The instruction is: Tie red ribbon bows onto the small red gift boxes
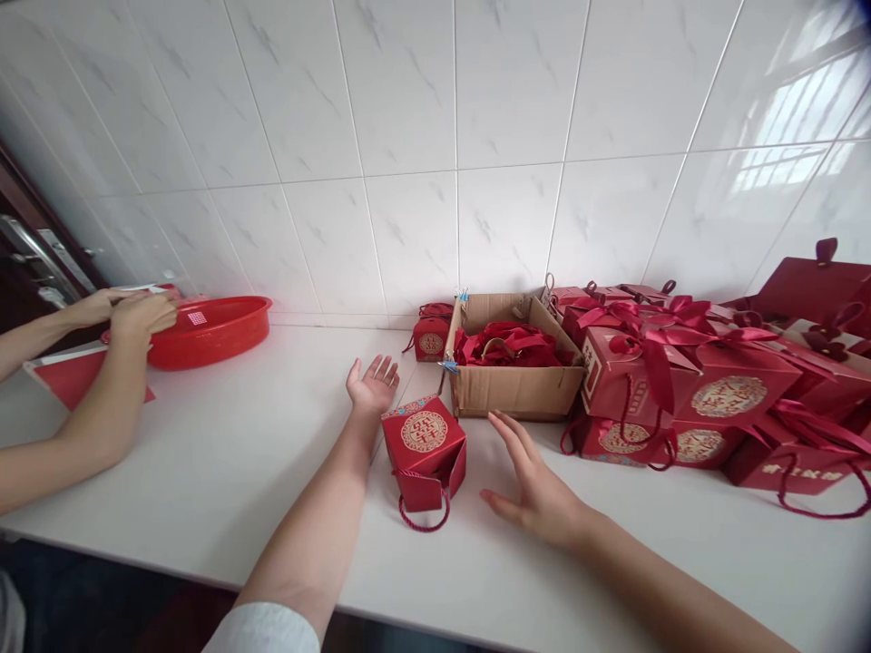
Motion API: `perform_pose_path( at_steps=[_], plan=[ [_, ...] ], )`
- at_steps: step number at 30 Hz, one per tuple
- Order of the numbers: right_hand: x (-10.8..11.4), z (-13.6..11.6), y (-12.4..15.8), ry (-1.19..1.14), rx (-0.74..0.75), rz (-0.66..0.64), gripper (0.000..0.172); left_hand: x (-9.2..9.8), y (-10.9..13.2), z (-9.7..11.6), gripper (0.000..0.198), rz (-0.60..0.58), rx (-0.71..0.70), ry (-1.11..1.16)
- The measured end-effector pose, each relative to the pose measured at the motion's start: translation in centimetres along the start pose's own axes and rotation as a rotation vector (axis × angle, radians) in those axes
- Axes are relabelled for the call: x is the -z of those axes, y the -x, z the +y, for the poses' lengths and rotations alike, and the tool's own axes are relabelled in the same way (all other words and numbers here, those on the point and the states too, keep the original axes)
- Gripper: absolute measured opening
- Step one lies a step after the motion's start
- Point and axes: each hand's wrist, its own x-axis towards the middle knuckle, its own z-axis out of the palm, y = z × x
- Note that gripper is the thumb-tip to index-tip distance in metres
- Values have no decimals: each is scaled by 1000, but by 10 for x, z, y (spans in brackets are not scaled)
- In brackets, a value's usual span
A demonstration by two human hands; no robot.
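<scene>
A red gift box (pixel 423 433) with a gold round emblem and a twisted rope handle lies on its side on the white table, its flaps toward me. My left hand (pixel 374 385) is just beyond its left corner, palm up with fingers spread, holding nothing. To the right of the box, my right hand (pixel 527 481) hovers with fingers stretched out and the thumb apart, also holding nothing. Behind the box stands an open cardboard box (pixel 517 392) filled with red ribbons (pixel 507 343).
Stacked red gift boxes (pixel 728 390) with ribbon bows crowd the right side. A small red box (pixel 432 340) sits beside the cardboard box. At the left, another person's hands (pixel 140 313) work over red card near a red plastic basin (pixel 218 340). A tiled wall (pixel 408 218) backs the table.
</scene>
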Motion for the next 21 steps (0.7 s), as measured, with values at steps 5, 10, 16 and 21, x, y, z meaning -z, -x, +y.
perform_pose_path(
  at_steps=[5,10,16,21],
  plan=[
    [-5,-17,1,73,295,18,73,0,-3,-2,37,22,1,-13],
    [-12,-10,-3,-26,123,-14,86,-1,-1,-2,36,26,4,-27],
    [-20,-9,-10,-92,88,-69,94,-3,1,-3,35,24,2,-46],
    [-11,-19,-1,-73,213,-82,75,-2,0,-4,35,12,-12,-62]
  ],
)
